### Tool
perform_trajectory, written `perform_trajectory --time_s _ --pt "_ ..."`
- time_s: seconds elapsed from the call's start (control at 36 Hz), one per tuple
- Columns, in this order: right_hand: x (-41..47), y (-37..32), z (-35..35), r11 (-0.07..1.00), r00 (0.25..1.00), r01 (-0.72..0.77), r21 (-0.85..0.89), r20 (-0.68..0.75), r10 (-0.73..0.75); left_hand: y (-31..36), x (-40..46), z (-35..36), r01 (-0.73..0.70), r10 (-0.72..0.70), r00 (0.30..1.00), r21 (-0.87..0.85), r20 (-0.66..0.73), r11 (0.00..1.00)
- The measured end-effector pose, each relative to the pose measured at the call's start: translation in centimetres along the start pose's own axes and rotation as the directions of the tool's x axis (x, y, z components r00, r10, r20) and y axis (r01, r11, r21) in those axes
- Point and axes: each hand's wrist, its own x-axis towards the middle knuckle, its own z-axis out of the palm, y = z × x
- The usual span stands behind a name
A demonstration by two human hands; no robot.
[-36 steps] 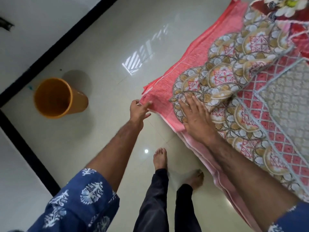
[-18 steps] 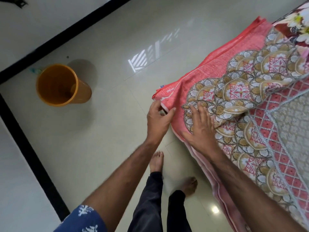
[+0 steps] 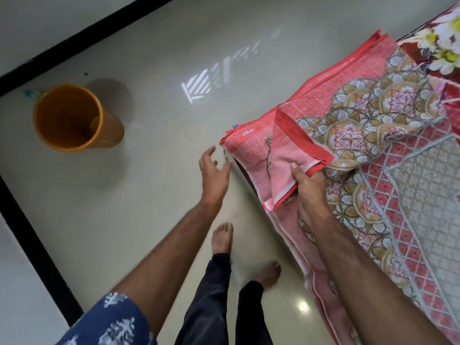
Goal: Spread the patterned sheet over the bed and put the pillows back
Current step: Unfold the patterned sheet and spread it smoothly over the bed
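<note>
The patterned sheet (image 3: 373, 150) lies over the bed, its corner folded back at the bed's near corner. The right hand (image 3: 310, 186) has its grip closed on that folded flap (paler underside showing). The left hand (image 3: 215, 170) hangs beside the corner, fingers spread, holding nothing. An orange bucket (image 3: 74, 118) stands on the floor (image 3: 149, 195), well apart.

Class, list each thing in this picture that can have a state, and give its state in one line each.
Patterned sheet: spread on the bed, its corner folded back.
Right hand: gripping the folded corner.
Left hand: open, fingers spread, beside the bed corner, holding nothing.
Orange bucket: upright on the floor.
Flowered pillow: lying on the bed.
</note>
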Motion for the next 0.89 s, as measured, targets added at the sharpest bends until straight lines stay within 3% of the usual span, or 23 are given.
perform_trajectory --time_s 0.08,0.17,0.28,0.42,0.5,0.58,0.64,0.69,0.78,0.83,0.89 --pt "-0.2 0.2 -0.2 0.999 0.998 0.017 -0.043 0.069 -0.014 0.2 2.5 -0.8 0.162 -0.159 0.986 -0.1 0.041 0.982" --pt "-0.5 0.5 0.1 0.983 0.991 0.064 -0.173 0.131 -0.041 1.2 4.2 -0.8 0.209 -0.198 0.973 -0.101 0.117 0.973" --pt "-1.2 0.3 1.2 0.922 0.983 0.134 -0.364 0.169 -0.076 2.6 5.1 -0.5 0.143 -0.139 0.989 -0.062 0.056 0.988" --pt "-2.3 0.0 2.1 0.898 0.976 0.196 -0.395 0.164 -0.141 4.1 3.4 -0.1 0.024 -0.023 1.0 -0.054 0.011 0.998" --pt "-2.9 -0.1 2.4 0.868 0.938 0.304 -0.393 0.281 -0.201 5.6 1.1 0.5 -0.025 0.046 0.991 -0.17 0.122 0.985" --pt "-3.2 -0.1 2.9 0.842 0.906 0.325 -0.43 0.398 -0.146 6.8 -1.7 2.0 -0.112 0.162 0.952 -0.198 0.259 0.974" --pt "-3.2 0.1 3.0 0.898 0.914 0.316 -0.304 0.35 -0.203 7.1 -3.0 3.2 -0.178 0.228 0.918 -0.178 0.324 0.968" --pt "-3.2 -0.3 2.7 0.931 0.957 0.272 -0.243 0.171 -0.235 7.4 -3.8 3.9 -0.215 0.274 0.87 -0.184 0.41 0.959" --pt "-2.1 -1.0 1.7 0.994 0.993 0.107 -0.013 -0.05 -0.108 7.1 -4.0 4.4 -0.363 0.365 0.8 -0.1 0.477 0.926" --pt "-1.1 -1.2 0.6 0.996 0.994 0.029 0.09 -0.107 -0.019 6.3 -3.4 4.2 -0.392 0.38 0.845 -0.047 0.376 0.919" --pt "-0.5 -1.5 -0.5 0.99 0.993 -0.028 0.141 -0.108 0.043 5.0 -2.1 3.6 -0.334 0.321 0.916 0.013 0.24 0.942"
